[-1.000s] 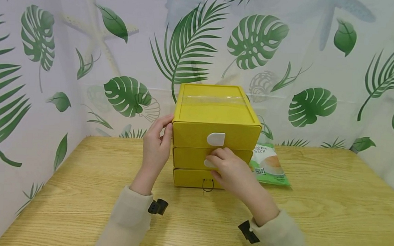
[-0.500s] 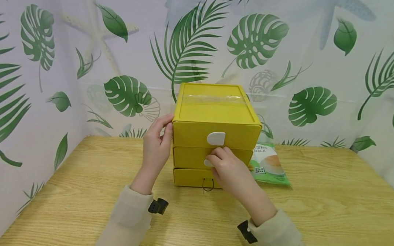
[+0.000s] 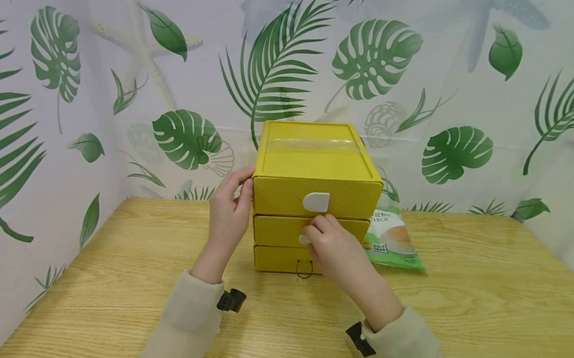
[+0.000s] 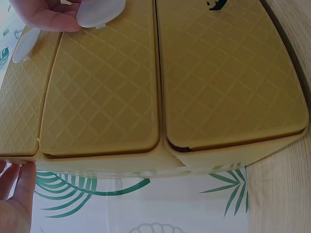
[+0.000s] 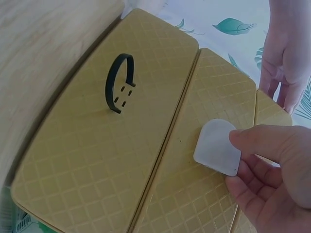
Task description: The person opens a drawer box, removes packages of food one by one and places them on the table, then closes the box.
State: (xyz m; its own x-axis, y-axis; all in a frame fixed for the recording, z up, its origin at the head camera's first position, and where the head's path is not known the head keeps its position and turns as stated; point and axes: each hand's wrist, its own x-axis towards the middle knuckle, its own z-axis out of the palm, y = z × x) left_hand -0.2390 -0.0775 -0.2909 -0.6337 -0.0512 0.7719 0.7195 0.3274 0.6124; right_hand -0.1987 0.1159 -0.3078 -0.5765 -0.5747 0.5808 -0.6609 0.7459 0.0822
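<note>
A yellow three-drawer box (image 3: 312, 153) stands on the table, with clear tape across its top. My right hand (image 3: 337, 248) pinches the white handle (image 5: 217, 146) of the middle drawer (image 3: 275, 231), thumb on its face and the other fingers curled at its edge. In the head view this hand covers most of that handle. My left hand (image 3: 230, 208) touches the box's left side near the upper front corner, its fingers fairly straight. The top drawer (image 3: 276, 196) has a white tab handle (image 3: 317, 202), and the bottom drawer (image 3: 274, 258) a thin black loop (image 5: 112, 82).
A green and white starch bag (image 3: 392, 239) lies right of the box, partly behind it. Wood-grain table (image 3: 118, 300) extends around the box. A leaf-printed cloth (image 3: 292, 51) hangs behind and at the sides.
My right hand has shifted slightly left and its fingers have drawn in closer on the middle handle. A slightly darker line shows above the middle drawer. My left hand stays in place.
</note>
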